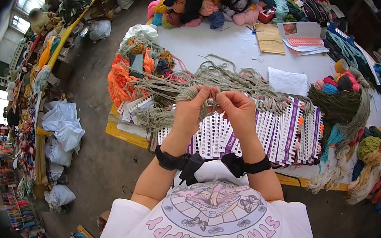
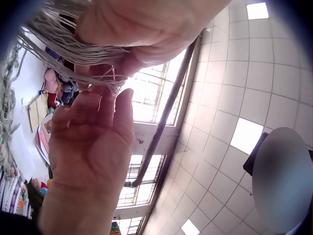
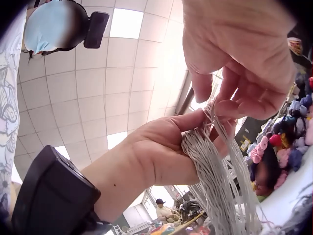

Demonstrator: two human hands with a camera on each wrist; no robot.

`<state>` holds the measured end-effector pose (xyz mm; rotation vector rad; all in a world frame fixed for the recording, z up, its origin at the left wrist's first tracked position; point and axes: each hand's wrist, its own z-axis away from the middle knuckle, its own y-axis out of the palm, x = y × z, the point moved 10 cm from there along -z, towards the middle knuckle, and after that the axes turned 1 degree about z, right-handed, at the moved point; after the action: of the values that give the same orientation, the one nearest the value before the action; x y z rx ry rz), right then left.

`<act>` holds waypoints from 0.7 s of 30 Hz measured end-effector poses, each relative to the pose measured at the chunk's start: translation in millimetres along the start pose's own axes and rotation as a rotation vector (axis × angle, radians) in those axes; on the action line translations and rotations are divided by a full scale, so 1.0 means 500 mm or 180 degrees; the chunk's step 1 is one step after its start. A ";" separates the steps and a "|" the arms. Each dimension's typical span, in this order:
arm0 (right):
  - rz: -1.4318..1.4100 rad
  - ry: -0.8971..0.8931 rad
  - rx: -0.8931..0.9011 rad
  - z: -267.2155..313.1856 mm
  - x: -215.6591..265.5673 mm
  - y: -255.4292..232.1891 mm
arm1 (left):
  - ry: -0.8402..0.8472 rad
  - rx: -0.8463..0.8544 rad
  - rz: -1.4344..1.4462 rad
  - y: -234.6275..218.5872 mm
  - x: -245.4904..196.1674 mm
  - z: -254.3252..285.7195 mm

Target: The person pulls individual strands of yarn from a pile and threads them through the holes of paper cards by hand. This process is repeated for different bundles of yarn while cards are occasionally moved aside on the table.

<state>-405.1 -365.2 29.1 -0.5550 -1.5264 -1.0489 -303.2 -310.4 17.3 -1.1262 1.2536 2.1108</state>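
Note:
A bundle of grey-green yarn (image 3: 210, 166) hangs from the left hand (image 3: 161, 152), whose fingers and thumb grip it near its top. Close beside it, the right hand (image 3: 244, 63) pinches thin strands at the bundle's end with thumb and fingertips. In the head view the left hand (image 1: 190, 107) and right hand (image 1: 239, 113) meet above the table's near side. Beneath them lie white and purple cards with punched holes (image 1: 268, 134), and more grey-green yarn (image 1: 234, 79) stretches behind. The left wrist view shows strands (image 2: 116, 85) between both hands' fingertips.
Orange yarn (image 1: 121, 81) lies at the left end of the table (image 1: 181, 43). Colourful yarn balls (image 1: 206, 0) pile up at the back, near a brown envelope (image 1: 271, 38) and white paper (image 1: 288, 81). Dark green yarn (image 1: 339, 107) sits at the right. Another person (image 1: 37, 21) is far left.

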 end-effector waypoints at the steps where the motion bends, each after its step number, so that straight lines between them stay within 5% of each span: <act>1: 0.0030 -0.0063 0.0040 0.002 0.006 0.005 | -0.0023 -0.0007 0.0001 0.001 0.000 0.002; 14: 0.0058 -0.0173 0.0074 0.010 0.024 0.017 | -0.0051 0.0342 -0.0030 0.009 -0.004 0.008; 21: -0.0227 -0.0158 0.0025 0.009 0.015 0.016 | -0.0586 0.0376 0.0836 0.008 0.020 0.000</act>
<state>-403.0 -359.1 38.9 -0.5278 -1.6033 -1.0902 -311.9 -312.6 11.1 -0.7317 1.4806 2.2332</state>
